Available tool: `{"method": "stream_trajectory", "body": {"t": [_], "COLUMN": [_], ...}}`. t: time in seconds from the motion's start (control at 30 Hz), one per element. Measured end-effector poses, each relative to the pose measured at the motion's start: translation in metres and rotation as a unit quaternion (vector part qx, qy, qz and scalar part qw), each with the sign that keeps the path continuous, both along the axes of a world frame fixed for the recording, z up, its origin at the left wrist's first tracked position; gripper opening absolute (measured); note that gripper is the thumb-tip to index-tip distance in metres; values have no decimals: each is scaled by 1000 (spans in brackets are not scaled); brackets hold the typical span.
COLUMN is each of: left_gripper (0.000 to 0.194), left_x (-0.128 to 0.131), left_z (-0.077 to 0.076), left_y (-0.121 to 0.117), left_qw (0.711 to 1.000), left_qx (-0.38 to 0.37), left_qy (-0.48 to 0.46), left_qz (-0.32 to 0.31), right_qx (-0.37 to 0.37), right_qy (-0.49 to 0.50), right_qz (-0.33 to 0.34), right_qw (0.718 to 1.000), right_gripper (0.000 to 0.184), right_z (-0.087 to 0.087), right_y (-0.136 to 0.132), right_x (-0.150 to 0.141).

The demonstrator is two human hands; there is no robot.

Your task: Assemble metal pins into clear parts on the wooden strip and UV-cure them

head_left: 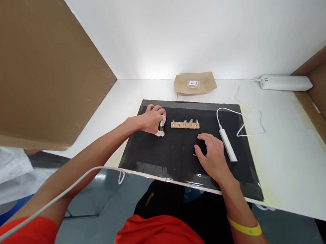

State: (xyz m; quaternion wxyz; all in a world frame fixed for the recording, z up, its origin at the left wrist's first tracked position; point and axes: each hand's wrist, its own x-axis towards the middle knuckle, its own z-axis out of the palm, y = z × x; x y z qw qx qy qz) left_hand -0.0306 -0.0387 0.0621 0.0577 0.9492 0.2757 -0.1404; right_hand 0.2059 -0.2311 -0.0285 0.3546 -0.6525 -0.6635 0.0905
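My left hand is over the left part of the black mat, with white finger covers on its thumb and index finger. Those two fingertips pinch a small clear-grey piece, too small to name. Just right of it lies a narrow wooden strip with several small clear or metallic pegs standing in it. My right hand rests low over the mat's right side, fingers curved and thumb apart, with nothing visible between them. A tiny pale thing shows by its thumb.
Beside my right hand lies a white stick-like device with a looping white cable. Behind the mat stands a cardboard tray with a small labelled clear box. A white power strip sits back right; a cardboard panel stands left.
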Motion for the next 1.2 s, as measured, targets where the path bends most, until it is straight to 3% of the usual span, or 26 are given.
{"method": "stream_trajectory", "body": {"t": [0.17, 0.4, 0.7, 0.9, 1.07, 1.2], "left_gripper": [36, 51, 33, 21, 28, 24], "left_x": [-2, -17, -23, -20, -23, -29], "left_z": [-2, -2, -9, -14, -21, -24], "left_y": [-6, -7, -13, -26, -42, -44], "left_qw": [1000, 996, 995, 988, 978, 981], "left_qx": [8, 13, -5, -12, 49, 29], "left_qy": [-15, -68, -90, -117, -144, -139], "left_qz": [8, 59, 50, 98, 145, 132], "right_qx": [2, 11, 11, 1, 1, -2], "right_qy": [-3, -16, -37, -34, -41, -45], "right_qz": [2, 10, 14, 9, 10, 9], "right_qw": [1000, 1000, 999, 999, 999, 999], "right_gripper": [22, 22, 21, 20, 20, 22], "right_z": [-1, -1, 0, 2, 2, 1], "right_y": [0, -1, -1, -3, -4, -4], "right_x": [1, 1, 2, 2, 3, 4]}}
